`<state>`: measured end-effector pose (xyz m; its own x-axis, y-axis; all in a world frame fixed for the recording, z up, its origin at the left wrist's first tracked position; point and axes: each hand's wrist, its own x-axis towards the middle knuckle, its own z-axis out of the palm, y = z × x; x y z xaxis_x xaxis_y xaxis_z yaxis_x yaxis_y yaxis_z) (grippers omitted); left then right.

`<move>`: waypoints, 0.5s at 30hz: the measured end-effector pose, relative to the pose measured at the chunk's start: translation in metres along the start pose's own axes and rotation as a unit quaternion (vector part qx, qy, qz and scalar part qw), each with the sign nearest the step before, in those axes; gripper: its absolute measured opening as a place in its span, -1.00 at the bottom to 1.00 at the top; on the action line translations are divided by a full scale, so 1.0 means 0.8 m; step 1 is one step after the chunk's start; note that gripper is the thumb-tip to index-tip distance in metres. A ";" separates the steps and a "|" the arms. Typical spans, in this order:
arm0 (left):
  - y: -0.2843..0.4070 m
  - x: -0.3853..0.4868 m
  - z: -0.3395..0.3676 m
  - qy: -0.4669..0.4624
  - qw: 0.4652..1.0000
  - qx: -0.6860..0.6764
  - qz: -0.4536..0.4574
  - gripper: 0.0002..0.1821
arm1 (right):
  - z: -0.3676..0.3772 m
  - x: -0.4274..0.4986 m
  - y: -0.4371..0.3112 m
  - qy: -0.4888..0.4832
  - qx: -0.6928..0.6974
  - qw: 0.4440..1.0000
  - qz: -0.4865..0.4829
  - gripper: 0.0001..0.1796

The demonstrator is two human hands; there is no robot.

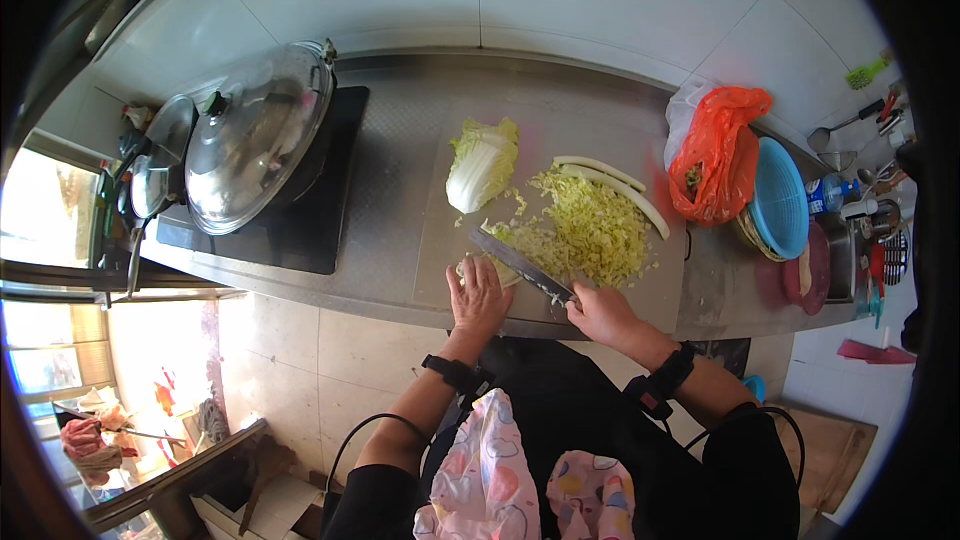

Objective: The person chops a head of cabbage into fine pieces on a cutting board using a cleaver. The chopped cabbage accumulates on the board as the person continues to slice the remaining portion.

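My right hand (602, 315) is closed round the handle of a kitchen knife (519, 264), whose blade points up and left. Fingers spread, my left hand (480, 296) presses on a cut piece of napa cabbage (504, 272) beside the blade. Chopped cabbage (600, 229) lies heaped on the cutting board (439, 262), right of the knife. Two long pale stalks (626, 187) curve along the heap's far side. A larger piece of napa cabbage (480, 169) rests at the board's far left. Part of the piece under my left hand is hidden.
On the left, a large lidded pan (259, 142) stands on a black cooktop (337, 165), with a smaller pan (161, 157) beyond. To the right are a red plastic bag (720, 157), a blue basket (780, 199) and a sink (840, 259). The steel counter's front edge (360, 304) runs before me.
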<state>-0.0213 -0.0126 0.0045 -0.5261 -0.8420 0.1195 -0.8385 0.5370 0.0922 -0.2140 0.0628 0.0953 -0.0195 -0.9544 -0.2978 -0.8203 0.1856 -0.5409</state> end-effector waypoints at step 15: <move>-0.003 -0.004 0.002 0.050 0.998 -0.021 -0.014 -0.15 | 0.037 0.052 -0.004 0.081 0.026 0.996 0.004 -0.77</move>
<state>-0.0178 -0.0109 0.0022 -0.4849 -0.8481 0.2137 -0.8445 0.5175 0.1378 -0.1951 0.0294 0.0612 -0.1225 -0.9771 -0.1737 -0.7888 0.2021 -0.5805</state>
